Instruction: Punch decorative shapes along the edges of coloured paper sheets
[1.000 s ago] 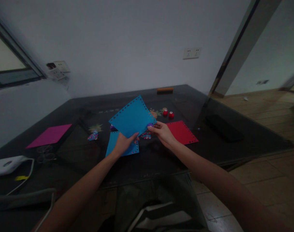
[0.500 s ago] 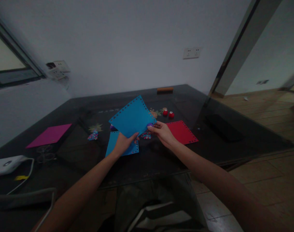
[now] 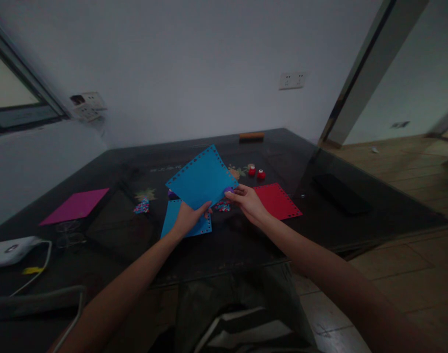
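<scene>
My left hand grips the near corner of a blue paper sheet, thumb on top, holding it tilted above the table. Rows of punched holes run along the sheet's two far edges. My right hand is closed around a small purple paper punch at the sheet's right corner; the fingers partly cover it. Beneath lies a second blue sheet with holes along its edge. Red and blue paper bits are heaped below the punch. A red sheet with punched edges rests beside my right hand.
Two small red punches stand farther back. On the left are another heap of paper bits, a magenta sheet, glasses and a white power strip with its cord. A dark flat object lies on the right.
</scene>
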Motion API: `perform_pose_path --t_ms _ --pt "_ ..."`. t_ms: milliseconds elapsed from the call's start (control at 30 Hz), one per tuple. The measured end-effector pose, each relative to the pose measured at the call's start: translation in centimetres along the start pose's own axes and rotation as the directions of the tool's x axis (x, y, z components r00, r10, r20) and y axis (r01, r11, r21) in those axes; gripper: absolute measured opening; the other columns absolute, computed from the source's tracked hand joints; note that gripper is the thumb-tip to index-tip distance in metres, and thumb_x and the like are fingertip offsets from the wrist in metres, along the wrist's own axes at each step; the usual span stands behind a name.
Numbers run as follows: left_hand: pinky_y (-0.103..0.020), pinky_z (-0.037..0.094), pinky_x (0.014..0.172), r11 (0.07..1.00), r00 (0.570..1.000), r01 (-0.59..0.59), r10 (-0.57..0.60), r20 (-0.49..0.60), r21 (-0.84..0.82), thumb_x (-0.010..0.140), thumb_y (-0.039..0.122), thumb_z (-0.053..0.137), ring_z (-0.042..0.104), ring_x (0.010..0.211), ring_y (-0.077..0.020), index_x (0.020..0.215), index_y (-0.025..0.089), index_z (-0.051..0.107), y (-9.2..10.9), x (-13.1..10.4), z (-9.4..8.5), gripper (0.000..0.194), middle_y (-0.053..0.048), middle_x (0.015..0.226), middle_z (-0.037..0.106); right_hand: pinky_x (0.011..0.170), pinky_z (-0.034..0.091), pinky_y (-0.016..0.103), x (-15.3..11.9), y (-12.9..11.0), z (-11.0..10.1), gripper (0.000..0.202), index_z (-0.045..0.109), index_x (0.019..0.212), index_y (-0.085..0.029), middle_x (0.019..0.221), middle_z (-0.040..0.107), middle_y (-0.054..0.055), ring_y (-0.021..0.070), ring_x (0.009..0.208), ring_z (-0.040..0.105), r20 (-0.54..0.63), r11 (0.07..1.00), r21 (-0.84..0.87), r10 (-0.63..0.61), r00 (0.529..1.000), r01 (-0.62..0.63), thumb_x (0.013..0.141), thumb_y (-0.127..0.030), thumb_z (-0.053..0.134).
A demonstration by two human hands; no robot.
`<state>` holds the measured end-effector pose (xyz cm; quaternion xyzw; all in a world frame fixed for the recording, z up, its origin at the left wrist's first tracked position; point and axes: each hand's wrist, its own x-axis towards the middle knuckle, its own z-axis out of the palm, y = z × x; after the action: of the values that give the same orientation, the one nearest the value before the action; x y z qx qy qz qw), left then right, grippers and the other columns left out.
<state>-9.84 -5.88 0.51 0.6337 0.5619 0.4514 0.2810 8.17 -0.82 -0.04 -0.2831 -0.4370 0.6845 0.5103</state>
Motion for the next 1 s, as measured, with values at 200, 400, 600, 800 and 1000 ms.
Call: perform_pose_path --t_ms 200,400,600,800,1000 --pt "-0.028 0.048 0.061 1.0 1.0 0.007 -0.007 -0.001 0.008 0.079 0.036 0.059 0.057 0.05 -0.0163 0.059 0.017 0.061 -0.2 0.01 -0.02 0.027 -0.001 0.049 0.059 0.072 0.049 0.032 0.09 0.14 -0.1 0.027 0.066 0.077 -0.019 0.077 0.067 0.0 0.0148 0.068 0.061 0.0 1.0 -0.018 -0.007 1.0 0.007 0.055 -0.024 0.081" --pt "-0.028 0.049 0.064 0.999 1.0 -0.026 0.026 0.006 0.025 0.08 0.036 0.058 0.058 0.051 -0.0164 0.059 0.018 0.062 -0.56 0.07 -0.04 0.028 -0.001 0.051 0.059 0.073 0.049 0.033 0.09 0.17 -0.17 0.028 0.066 0.078 -0.019 0.079 0.068 0.001 0.0156 0.07 0.061 0.007 1.0 -0.022 -0.015 1.0 0.015 0.056 -0.025 0.081" --pt "-0.028 0.049 0.063 1.0 1.0 -0.022 0.022 0.007 0.018 0.08 0.036 0.058 0.058 0.05 -0.0162 0.059 0.018 0.061 -0.56 0.07 -0.08 0.028 0.0 0.05 0.059 0.07 0.049 0.031 0.04 0.12 -0.05 0.028 0.066 0.076 -0.02 0.076 0.067 0.001 0.0152 0.068 0.061 0.005 1.0 -0.005 -0.017 1.0 0.017 0.054 -0.026 0.082" --pt "-0.029 0.049 0.064 0.999 1.0 -0.013 0.013 -0.003 0.038 0.079 0.037 0.058 0.058 0.05 -0.0165 0.058 0.018 0.061 -0.41 0.02 0.0 0.028 0.0 0.05 0.06 0.069 0.048 0.03 -0.08 -0.01 0.06 0.027 0.066 0.075 -0.02 0.074 0.067 0.0 0.0139 0.066 0.06 -0.002 0.999 -0.022 -0.036 0.999 0.036 0.054 -0.026 0.082" --pt "-0.028 0.049 0.062 1.0 1.0 -0.006 0.006 0.0 0.021 0.078 0.037 0.058 0.058 0.049 -0.0164 0.06 0.018 0.061 -0.28 0.0 0.04 0.027 0.0 0.05 0.06 0.072 0.048 0.031 -0.15 -0.08 0.06 0.029 0.066 0.077 -0.02 0.077 0.068 0.001 0.015 0.069 0.061 0.011 0.998 -0.033 -0.053 0.999 0.053 0.054 -0.027 0.082"
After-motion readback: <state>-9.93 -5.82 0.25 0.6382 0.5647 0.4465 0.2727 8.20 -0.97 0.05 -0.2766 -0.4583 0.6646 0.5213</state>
